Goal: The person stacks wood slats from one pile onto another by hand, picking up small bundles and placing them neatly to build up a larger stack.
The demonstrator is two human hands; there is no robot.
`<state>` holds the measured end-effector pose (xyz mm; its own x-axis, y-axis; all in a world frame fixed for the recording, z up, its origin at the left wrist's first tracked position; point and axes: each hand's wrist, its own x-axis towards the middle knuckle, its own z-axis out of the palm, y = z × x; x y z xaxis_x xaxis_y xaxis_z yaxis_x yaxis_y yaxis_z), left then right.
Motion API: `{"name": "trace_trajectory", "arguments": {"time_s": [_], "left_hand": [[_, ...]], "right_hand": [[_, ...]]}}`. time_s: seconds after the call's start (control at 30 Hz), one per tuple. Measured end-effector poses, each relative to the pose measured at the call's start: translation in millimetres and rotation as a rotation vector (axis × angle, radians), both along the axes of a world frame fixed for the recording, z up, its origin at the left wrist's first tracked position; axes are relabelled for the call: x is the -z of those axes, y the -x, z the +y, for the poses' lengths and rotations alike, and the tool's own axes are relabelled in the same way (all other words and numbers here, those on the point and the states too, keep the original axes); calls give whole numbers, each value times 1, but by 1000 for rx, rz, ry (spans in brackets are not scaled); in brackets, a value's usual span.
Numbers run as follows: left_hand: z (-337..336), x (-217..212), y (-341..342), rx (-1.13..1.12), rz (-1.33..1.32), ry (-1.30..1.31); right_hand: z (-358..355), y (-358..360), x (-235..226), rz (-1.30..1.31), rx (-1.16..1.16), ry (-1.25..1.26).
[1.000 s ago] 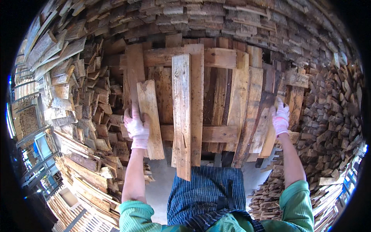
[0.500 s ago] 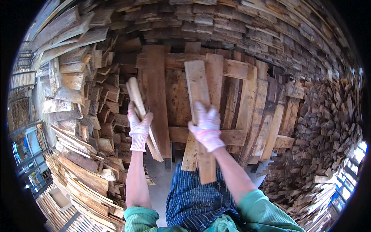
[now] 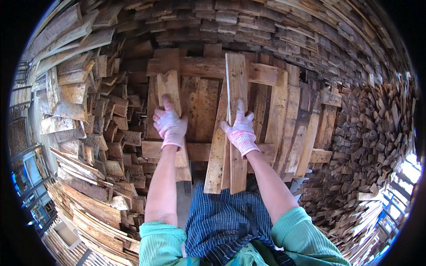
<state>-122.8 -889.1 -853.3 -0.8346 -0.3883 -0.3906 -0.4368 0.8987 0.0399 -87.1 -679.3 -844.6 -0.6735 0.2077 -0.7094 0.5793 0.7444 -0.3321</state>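
- The left hand [image 3: 170, 127], in a pale work glove, lies flat with fingers spread on a short plank [image 3: 174, 116], pressing it against the leaning stack rather than closing round it.
- The right hand [image 3: 242, 131], gloved the same, rests open-palmed on a longer plank [image 3: 236, 122] that stands nearly upright, edge by edge with another board on its left.
- Both planks rest on a rack of boards [image 3: 284, 113] propped against the woodpile [image 3: 88, 88], just above the person's blue striped apron [image 3: 224, 228].
- By my judgement the sorting is partway: many boards already lean in a row to the right, these two are not yet settled, and loose heaps remain on both sides.
- The wood looks rough, weathered and grey-brown, with ragged ends and uneven lengths.
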Motion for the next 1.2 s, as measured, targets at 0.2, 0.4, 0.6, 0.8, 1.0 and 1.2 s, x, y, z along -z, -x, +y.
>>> {"name": "trace_trajectory", "arguments": {"time_s": [0.2, 0.4, 0.6, 0.8, 1.0, 1.2], "left_hand": [[1, -38, -7, -73, 288, -462], [148, -52, -80, 30, 416, -919], [376, -45, -120, 93, 269, -1105], [590, -23, -113, 95, -167, -807], [661, 56, -153, 395, 114, -437], [541, 29, -167, 547, 307, -734]], "right_hand": [[88, -38, 36, 187, 196, 353], [242, -117, -4, 319, 234, 310], [448, -99, -18, 180, 249, -103], [580, -87, 92, -70, 223, -553], [577, -75, 84, -8, 240, -326], [588, -86, 96, 104, 230, -318]]}}
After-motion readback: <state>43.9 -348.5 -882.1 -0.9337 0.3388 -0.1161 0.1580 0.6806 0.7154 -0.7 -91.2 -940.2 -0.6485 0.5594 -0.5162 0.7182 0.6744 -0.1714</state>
